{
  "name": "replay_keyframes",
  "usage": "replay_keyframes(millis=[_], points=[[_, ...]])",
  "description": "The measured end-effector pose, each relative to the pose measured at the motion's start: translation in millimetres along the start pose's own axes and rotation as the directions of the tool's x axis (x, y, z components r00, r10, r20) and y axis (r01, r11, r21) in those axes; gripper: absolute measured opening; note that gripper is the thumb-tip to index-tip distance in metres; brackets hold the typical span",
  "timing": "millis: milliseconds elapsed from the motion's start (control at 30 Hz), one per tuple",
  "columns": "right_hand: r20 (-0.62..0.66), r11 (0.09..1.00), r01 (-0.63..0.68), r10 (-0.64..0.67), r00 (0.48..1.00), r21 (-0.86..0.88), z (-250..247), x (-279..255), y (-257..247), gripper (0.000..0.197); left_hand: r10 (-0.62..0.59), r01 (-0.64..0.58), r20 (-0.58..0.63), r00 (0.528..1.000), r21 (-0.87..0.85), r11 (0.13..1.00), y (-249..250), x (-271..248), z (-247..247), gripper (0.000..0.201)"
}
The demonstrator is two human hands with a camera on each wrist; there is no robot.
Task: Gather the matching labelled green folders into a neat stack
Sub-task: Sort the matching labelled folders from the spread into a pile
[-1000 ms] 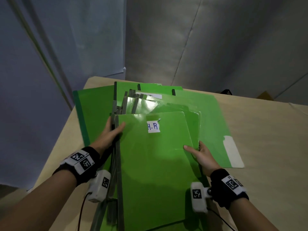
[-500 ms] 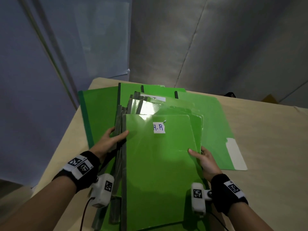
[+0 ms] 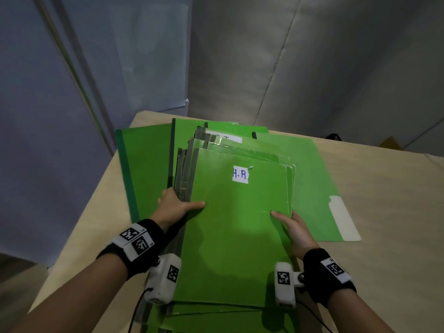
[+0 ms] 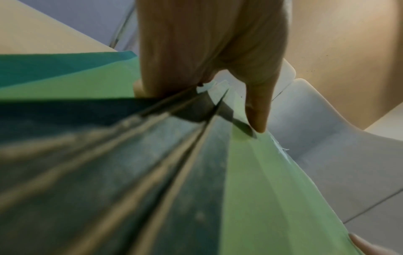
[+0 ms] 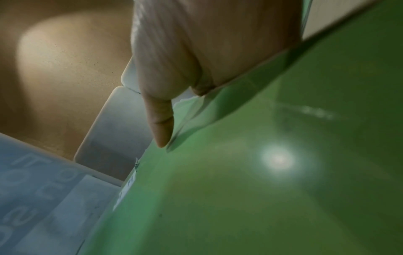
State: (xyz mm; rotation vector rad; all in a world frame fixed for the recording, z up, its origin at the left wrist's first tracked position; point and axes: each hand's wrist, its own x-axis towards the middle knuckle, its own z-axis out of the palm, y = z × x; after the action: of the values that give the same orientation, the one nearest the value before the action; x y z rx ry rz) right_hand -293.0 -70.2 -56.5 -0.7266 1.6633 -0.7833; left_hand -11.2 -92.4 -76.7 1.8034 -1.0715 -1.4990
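Observation:
A stack of glossy green folders [image 3: 235, 227] with grey spines is held tilted above the table, the top one bearing a white label reading H-R [image 3: 240, 174]. My left hand [image 3: 175, 207] grips the stack's left spine edge, thumb on the top cover and fingers hidden underneath. My right hand [image 3: 292, 224] grips the right edge the same way, thumb on top. In the left wrist view the thumb [image 4: 258, 110] presses the cover [image 4: 257, 172] beside the grey spines. In the right wrist view the thumb [image 5: 161, 120] lies on the green cover [image 5: 240, 181].
Beneath the stack lie a matte green folder [image 3: 310, 179] with a white tab [image 3: 342, 219] to the right and a dark-spined green folder [image 3: 146, 169] to the left. The tan table [image 3: 389, 212] ends at its left edge [image 3: 96, 203]. Grey walls stand behind.
The held stack has shifted a little to the right and away from me with both hands. Both grips are unchanged.

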Motion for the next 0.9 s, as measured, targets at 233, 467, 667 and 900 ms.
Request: replay_keyframes(millis=[233, 467, 667, 900], points=[[0.008, 0.997, 0.028, -0.027, 1.0, -0.07, 5, -1, -2, 0.089, -0.01, 0.013, 0.019, 1.0, -0.131, 0.991, 18, -20, 1, 0.141], [-0.016, 0.996, 0.059, -0.06, 0.998, -0.067, 10, -3, 0, 0.089, -0.03, 0.032, 0.024, 0.999, -0.09, 0.995, 5, -4, -6, 0.171], [-0.109, 0.996, 0.062, -0.068, 0.992, -0.056, 0, 2, 3, 0.094, 0.119, -0.117, 0.022, 0.993, -0.068, 0.991, 35, -36, 8, 0.104], [-0.114, 0.994, -0.004, -0.008, 0.993, -0.107, -16, 5, -1, 0.1, -0.007, 0.013, 0.067, 0.998, -0.082, 0.997, 44, -30, 21, 0.101]])
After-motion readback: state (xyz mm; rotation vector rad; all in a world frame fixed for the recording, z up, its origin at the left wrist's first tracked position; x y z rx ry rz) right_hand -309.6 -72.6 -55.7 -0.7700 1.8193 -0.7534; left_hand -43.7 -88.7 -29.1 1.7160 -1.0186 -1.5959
